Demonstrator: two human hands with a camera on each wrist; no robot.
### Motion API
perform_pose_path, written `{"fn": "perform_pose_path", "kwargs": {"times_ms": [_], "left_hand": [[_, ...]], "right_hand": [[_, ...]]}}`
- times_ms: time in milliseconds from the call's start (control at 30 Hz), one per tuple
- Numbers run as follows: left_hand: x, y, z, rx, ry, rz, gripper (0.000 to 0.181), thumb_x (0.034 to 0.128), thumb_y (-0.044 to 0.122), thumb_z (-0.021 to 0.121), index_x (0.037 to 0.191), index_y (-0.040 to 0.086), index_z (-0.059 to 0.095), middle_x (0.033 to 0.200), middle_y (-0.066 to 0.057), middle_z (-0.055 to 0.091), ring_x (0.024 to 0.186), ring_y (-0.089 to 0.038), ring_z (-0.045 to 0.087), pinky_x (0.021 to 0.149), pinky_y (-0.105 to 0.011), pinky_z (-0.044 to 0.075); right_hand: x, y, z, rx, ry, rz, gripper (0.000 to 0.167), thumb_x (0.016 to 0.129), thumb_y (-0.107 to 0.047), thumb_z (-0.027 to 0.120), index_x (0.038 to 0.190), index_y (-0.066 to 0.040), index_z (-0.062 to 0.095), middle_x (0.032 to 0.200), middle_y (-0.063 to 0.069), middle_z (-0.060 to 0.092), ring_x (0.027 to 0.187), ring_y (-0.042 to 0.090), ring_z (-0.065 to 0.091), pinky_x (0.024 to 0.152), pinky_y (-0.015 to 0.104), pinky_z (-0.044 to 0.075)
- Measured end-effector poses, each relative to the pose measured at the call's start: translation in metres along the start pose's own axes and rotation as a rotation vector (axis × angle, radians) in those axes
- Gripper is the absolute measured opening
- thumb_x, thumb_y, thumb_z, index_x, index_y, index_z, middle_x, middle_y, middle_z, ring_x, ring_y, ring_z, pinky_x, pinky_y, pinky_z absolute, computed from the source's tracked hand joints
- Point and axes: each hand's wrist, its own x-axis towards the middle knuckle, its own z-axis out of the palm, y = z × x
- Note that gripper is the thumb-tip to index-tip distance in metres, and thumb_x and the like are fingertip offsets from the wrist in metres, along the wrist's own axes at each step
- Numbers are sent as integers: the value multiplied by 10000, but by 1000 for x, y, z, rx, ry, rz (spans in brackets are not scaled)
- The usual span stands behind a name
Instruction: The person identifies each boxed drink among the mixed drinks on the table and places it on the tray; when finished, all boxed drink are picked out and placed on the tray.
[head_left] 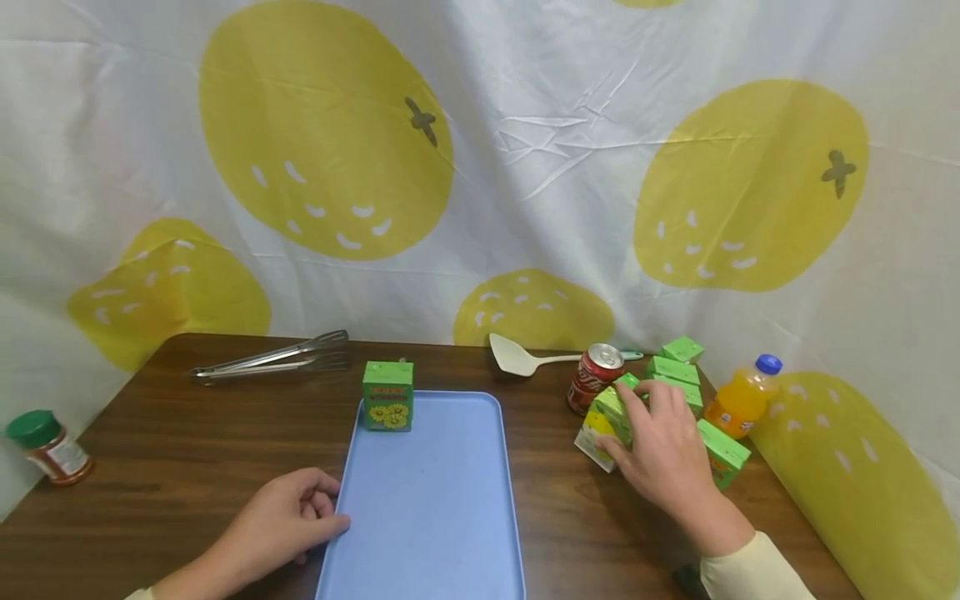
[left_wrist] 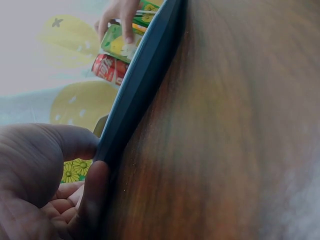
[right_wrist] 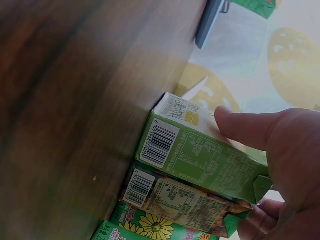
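My left hand is at the left rim of a blue tray. In the left wrist view its thumb and a finger pinch the rim of the tray. A green drink carton with yellow flowers stands upright at the tray's far left corner. On the right, my right hand grips a green and white drink carton from above. The right wrist view has the thumb on the front face of this carton; the fingers are partly hidden. A brown-and-green carton stands close beside it.
Behind the held carton is a red cola can. More green cartons and an orange juice bottle stand to the right. A spatula and metal tongs lie at the back. A spice jar stands far left.
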Motion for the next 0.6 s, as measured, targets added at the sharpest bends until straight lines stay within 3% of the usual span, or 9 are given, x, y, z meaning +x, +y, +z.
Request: {"fn": "perform_pose_path", "kwargs": {"times_ms": [600], "left_hand": [[1,0,0,8,9,0,427,897,190,927,1197,-27,716,803,-18,668,584,-208,601,501,-338,532]], "right_hand": [[0,0,2,22,-2,2,880,619,-215,1102,1338,77,688,1204,298,574,1028,498,502,825,591,470]]}}
